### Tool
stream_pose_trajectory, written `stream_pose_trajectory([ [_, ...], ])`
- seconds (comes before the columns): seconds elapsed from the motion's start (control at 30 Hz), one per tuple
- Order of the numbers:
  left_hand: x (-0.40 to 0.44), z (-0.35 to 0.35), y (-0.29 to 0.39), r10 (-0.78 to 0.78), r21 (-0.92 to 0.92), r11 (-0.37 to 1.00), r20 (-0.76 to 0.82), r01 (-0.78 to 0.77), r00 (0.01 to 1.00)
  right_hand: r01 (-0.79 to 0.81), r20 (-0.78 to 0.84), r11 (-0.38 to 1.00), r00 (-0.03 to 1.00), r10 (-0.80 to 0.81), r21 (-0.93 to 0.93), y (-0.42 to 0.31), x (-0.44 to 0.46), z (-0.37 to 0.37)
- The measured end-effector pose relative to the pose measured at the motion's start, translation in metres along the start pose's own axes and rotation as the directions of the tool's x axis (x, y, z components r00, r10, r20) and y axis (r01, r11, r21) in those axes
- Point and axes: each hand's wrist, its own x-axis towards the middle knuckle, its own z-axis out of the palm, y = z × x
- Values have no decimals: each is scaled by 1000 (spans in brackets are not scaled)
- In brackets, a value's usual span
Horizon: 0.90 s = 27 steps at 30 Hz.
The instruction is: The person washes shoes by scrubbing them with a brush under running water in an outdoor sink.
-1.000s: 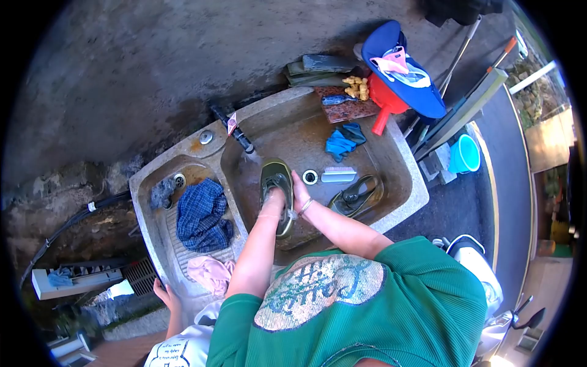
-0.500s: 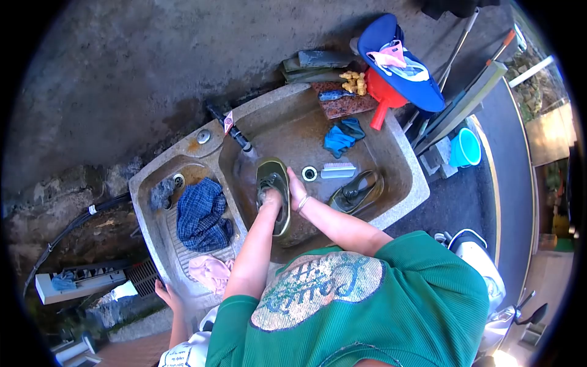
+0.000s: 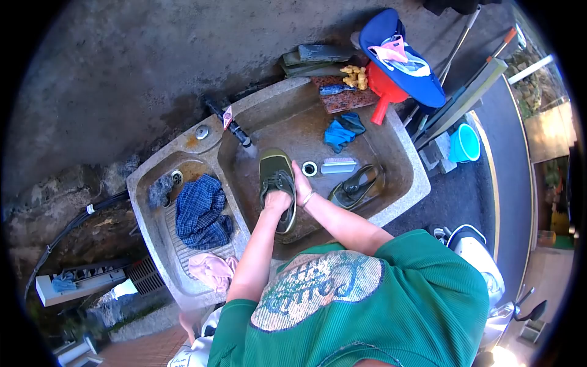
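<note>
- Clock directions run from the held shoe, with 12 at the top of the view.
- The green shoe (image 3: 276, 167) is over the larger basin of the stone sink (image 3: 419, 183), toe toward 12, heel toward 6, its laced upper in sight.
- The left hand (image 3: 279, 200) reaches in from 6 o'clock and sits in the shoe's opening; its fingers are hidden inside, so I cannot tell whether they are clamped or spread.
- The right hand (image 3: 301, 185) comes from 4 o'clock and lies against the shoe's outer side at 3; how far its fingers curl underneath I cannot tell. A bracelet (image 3: 308, 199) circles that wrist.
- At 11 o'clock the tap (image 3: 236, 126) points down toward the toe, with a pale, blurred stream below its spout.
- Just beside the right hand, at 2, is the drain (image 3: 310, 169); the brush (image 3: 339, 165) lies beyond it, near the second shoe (image 3: 352, 192) at 3.
- Farther out at 2 lies a crumpled blue cloth (image 3: 342, 133).
- In the smaller basin, a dark checked garment (image 3: 200, 211) lies at 8 and a grey cloth (image 3: 160, 191) at 9; a pink cloth (image 3: 211, 272) lies at 7.
- Between 1 and 2, the blue cap (image 3: 400, 68) rests on a red scoop (image 3: 385, 92), beside knobbly ginger (image 3: 354, 77).
- At 7, beyond the sink, part of another person in white shows.
</note>
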Motion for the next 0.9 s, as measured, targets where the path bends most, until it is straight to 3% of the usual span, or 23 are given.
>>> stream_pose_trajectory([
  [0.1,7,-13,8,-22,20,1000,15,21,1000,30,41,999,999,-28,-25,-5,9,3],
  [0.17,11,-19,17,-147,-66,986,84,152,986,37,2,999,999,-37,-39,-3,14,-6],
  [0.2,13,-20,21,-227,-98,961,244,257,943,66,5,998,998,-65,-12,0,16,-14],
  [0.23,11,-4,11,-115,-153,978,157,139,981,93,12,996,996,-93,13,1,21,-22],
  [0.3,13,-2,-10,84,-123,991,357,-42,930,19,-44,1000,999,-19,13,-12,2,-10],
  [0.33,-3,-2,-7,-21,-436,890,256,135,966,16,-76,999,997,-18,-28,-14,-1,-9],
  [0.37,-12,2,-10,-18,-436,890,260,134,966,14,-109,997,994,-21,-72,-18,-5,-5],
  [0.4,-22,7,-15,-23,-811,539,256,228,966,9,-81,996,997,-16,-84,-15,-1,-8],
  [0.43,-26,10,-19,-30,-965,41,259,260,965,8,-54,995,998,-13,-95,-10,3,-9],
  [0.5,-34,-30,13,-41,-799,-587,191,131,981,20,-14,999,1000,-20,-31,0,4,0],
  [0.53,-30,-34,15,-132,-739,-672,195,57,972,-17,-14,998,1000,16,-57,7,3,6],
  [0.6,-23,-37,-1,-247,-736,-673,318,74,915,-59,-15,994,998,58,-91,2,2,4],
  [0.63,-21,-39,-11,-299,-753,-651,371,96,879,177,34,613,971,-238,-770,-8,4,0],
  [0.67,-24,-44,-16,-359,-799,-599,328,54,874,233,284,-174,878,-386,-957,-17,8,-5],
  [0.7,-30,-50,-21,-380,-804,-594,318,35,868,248,504,-536,761,-407,-807,-37,7,-20],
  [0.73,-36,-59,-26,-426,-850,-527,270,6,864,121,594,-742,690,-415,-659,-59,8,-38],
  [0.77,-43,-69,-32,-470,-891,-454,215,-26,856,-9,423,-751,822,-382,-660,-82,8,-54],
  [0.8,-48,-79,-39,-465,-910,-415,198,-15,863,-184,301,-794,857,-418,-580,-92,6,-71],
  [0.9,-56,-96,-53,-441,-908,-418,244,43,864,-154,43,-869,979,-197,-470,-123,7,-117],
])
